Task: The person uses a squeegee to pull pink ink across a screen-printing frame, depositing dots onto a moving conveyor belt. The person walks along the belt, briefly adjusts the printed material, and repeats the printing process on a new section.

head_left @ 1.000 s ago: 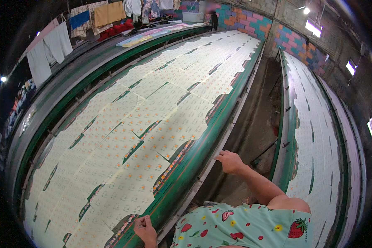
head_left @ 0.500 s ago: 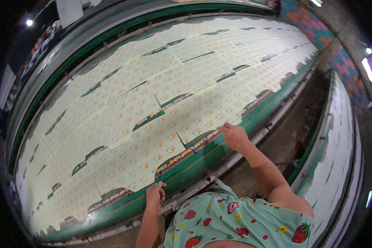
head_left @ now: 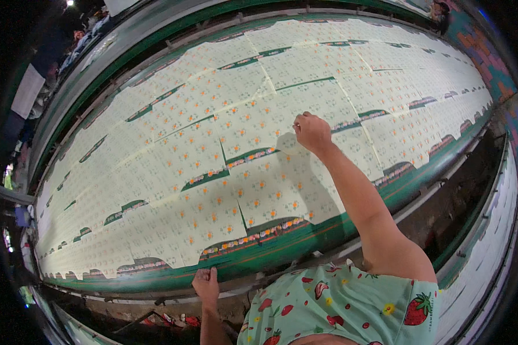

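A long green printing table (head_left: 351, 227) carries rows of pale cream cloth pieces (head_left: 213, 144) with orange flower dots and dark green borders. My right hand (head_left: 312, 131) reaches out over the table, fingers closed, pinching at the edge of one cloth piece (head_left: 322, 103) near the middle. My left hand (head_left: 206, 283) rests flat on the near green rim of the table, fingers together, holding nothing. My light green strawberry-print shirt (head_left: 351, 305) fills the lower middle.
A second long table with pale cloth (head_left: 489, 253) runs along the right, past a dark narrow aisle (head_left: 443, 213). White cloths hang at the far left (head_left: 26, 92). A metal rail (head_left: 126, 299) runs below the near rim.
The view has swung down over the table. My right arm has stretched from the table's near edge out to the middle cloth pieces. My left hand has stayed on the near rim.
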Available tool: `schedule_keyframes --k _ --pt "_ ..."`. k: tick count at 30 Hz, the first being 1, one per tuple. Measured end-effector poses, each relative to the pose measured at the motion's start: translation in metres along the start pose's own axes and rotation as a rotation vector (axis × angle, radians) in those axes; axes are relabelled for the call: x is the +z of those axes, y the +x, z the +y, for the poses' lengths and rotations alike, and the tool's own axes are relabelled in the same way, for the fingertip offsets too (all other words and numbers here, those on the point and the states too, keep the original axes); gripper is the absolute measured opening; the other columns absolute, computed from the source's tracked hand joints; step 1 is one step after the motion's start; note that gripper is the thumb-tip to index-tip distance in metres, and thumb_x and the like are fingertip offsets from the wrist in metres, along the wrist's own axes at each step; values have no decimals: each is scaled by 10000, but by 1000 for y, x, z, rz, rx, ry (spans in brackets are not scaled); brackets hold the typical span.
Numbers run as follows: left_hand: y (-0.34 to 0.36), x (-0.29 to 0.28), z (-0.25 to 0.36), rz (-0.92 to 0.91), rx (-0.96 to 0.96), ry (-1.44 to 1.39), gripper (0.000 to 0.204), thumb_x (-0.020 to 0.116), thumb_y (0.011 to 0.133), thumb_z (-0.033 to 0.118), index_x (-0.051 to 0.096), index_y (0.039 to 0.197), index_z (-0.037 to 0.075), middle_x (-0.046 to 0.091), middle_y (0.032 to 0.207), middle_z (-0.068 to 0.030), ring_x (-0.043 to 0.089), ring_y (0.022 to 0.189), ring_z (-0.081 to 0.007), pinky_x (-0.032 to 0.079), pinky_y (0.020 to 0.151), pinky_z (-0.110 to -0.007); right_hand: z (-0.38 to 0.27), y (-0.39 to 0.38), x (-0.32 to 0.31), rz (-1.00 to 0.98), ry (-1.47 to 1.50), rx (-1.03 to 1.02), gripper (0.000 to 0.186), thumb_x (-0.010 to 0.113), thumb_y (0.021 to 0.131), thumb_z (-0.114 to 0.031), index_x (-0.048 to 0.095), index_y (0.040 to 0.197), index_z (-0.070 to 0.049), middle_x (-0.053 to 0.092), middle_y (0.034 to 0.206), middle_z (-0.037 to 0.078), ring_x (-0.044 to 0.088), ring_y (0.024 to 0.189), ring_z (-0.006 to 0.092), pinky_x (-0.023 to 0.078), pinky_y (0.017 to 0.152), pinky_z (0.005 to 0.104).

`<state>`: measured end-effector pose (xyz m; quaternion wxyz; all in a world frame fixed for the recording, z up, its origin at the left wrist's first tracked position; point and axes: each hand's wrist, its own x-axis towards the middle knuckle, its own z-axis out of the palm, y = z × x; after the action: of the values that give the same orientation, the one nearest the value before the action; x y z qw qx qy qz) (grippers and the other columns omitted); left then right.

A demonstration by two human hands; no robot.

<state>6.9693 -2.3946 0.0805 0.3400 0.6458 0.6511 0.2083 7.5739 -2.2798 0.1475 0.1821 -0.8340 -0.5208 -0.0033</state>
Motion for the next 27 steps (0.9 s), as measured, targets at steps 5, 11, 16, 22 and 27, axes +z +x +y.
schedule_keyframes --k 5,11,16,22,27 --pt "-1 7 1 35 -84 -261 304 819 972 111 581 804 27 473 718 19 369 674 -109 354 598 -360 10 95 28 -2 -12 99 225 782 967 -301 833 1050 -98 792 1123 133 777 1027 393 631 871 517" --pt "-6 14 -40 84 -78 -420 322 826 963 106 562 792 33 477 716 32 360 674 -87 347 587 -342 -8 173 53 -123 -9 279 354 790 976 -395 817 1111 -69 808 1161 182 786 1096 391 635 898 516" --pt "-1 13 1 100 -121 -315 359 840 962 186 581 775 22 530 653 17 443 613 -80 366 562 -349 3 198 73 -144 16 310 356 758 962 -329 792 1174 -46 809 1169 194 784 1117 400 635 917 517" --pt "-3 6 -3 75 -109 -185 469 832 975 315 557 742 15 514 615 -12 439 576 -113 348 546 -365 -3 213 66 -212 109 383 319 753 919 -274 803 1157 -68 812 1186 182 783 1130 397 635 944 513" --pt "0 3 -13 70 -106 -201 504 838 979 349 539 747 17 475 614 -11 398 587 -130 320 546 -376 13 215 76 -182 199 333 304 755 900 -270 809 1142 -94 813 1155 173 782 1109 392 636 931 516"
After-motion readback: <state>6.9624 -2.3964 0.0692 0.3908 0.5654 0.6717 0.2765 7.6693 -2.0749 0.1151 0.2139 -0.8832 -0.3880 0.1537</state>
